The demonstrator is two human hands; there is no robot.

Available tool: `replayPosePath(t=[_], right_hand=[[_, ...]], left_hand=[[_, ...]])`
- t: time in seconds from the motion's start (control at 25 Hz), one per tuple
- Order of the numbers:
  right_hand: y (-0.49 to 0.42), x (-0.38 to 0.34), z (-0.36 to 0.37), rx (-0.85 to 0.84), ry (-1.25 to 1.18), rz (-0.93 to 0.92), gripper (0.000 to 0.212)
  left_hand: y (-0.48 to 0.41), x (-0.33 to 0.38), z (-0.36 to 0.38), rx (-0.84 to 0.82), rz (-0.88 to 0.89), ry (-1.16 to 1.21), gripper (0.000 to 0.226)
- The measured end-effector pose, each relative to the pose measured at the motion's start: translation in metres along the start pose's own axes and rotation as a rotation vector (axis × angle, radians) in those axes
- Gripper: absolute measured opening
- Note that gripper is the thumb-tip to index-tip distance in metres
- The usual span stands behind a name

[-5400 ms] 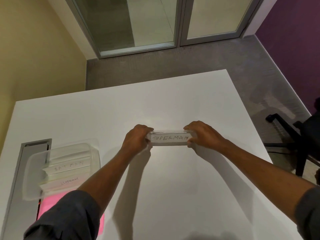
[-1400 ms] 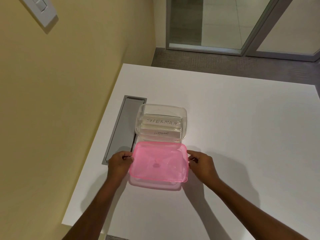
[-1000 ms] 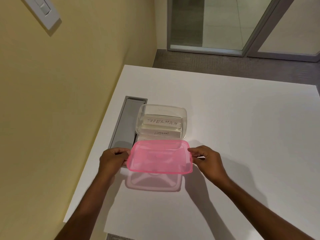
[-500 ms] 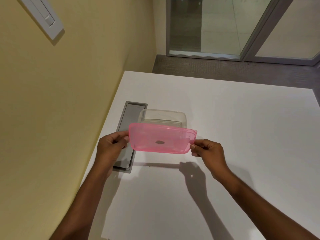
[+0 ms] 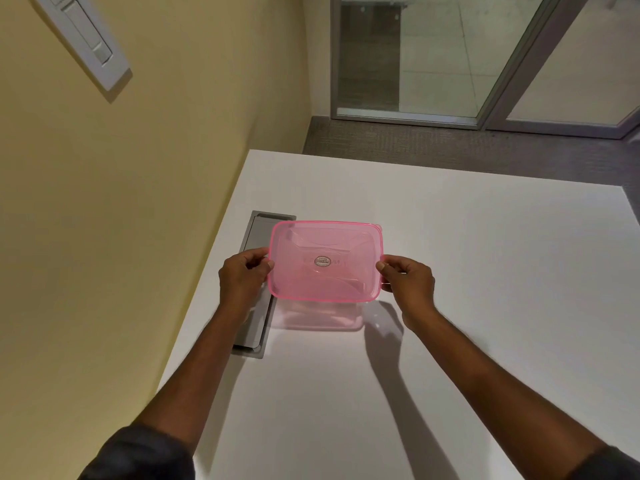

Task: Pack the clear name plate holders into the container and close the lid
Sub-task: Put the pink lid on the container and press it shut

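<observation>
A translucent pink lid (image 5: 325, 261) with a small round label in its middle is held flat above the clear container (image 5: 322, 317), whose lower wall shows just under the lid's near edge. My left hand (image 5: 244, 277) grips the lid's left edge and my right hand (image 5: 408, 284) grips its right edge. The name plate holders inside the container are hidden behind the pink lid; only faint outlines show through it.
The white table (image 5: 450, 271) runs right and toward me. A grey cable hatch (image 5: 258, 306) is set into the table left of the container. A yellow wall with a white switch plate (image 5: 86, 39) stands close on the left. Glass doors are beyond the table.
The lid, tilted in front of the container half a second ago, has been turned flat and carried forward over the container. Both hands moved with it.
</observation>
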State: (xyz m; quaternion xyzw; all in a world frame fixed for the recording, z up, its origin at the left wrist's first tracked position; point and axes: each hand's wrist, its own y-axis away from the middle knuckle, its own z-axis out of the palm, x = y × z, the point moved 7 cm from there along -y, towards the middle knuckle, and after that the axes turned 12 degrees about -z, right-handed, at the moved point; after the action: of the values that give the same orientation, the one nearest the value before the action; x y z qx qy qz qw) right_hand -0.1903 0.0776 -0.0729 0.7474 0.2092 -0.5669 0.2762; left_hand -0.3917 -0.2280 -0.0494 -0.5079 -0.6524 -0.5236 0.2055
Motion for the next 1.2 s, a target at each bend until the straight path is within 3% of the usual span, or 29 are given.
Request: replayPosePath(t=[0.56,1.04,1.2], right_hand=[[-0.026,0.038,0.02,-0.006,0.176,0.106,0.015],[-0.037,0.045,0.022,-0.023,0.216,0.113,0.01],[-0.038,0.046,0.024,-0.002,0.187,0.118,0.008]], left_hand=[[-0.048,-0.012,0.028,-0.027,-0.048,-0.139,0.034],[-0.051,-0.032,0.043,-0.026,-0.061,-0.143,0.03],[-0.051,-0.033,0.05,0.015,-0.034,-0.252,0.032]])
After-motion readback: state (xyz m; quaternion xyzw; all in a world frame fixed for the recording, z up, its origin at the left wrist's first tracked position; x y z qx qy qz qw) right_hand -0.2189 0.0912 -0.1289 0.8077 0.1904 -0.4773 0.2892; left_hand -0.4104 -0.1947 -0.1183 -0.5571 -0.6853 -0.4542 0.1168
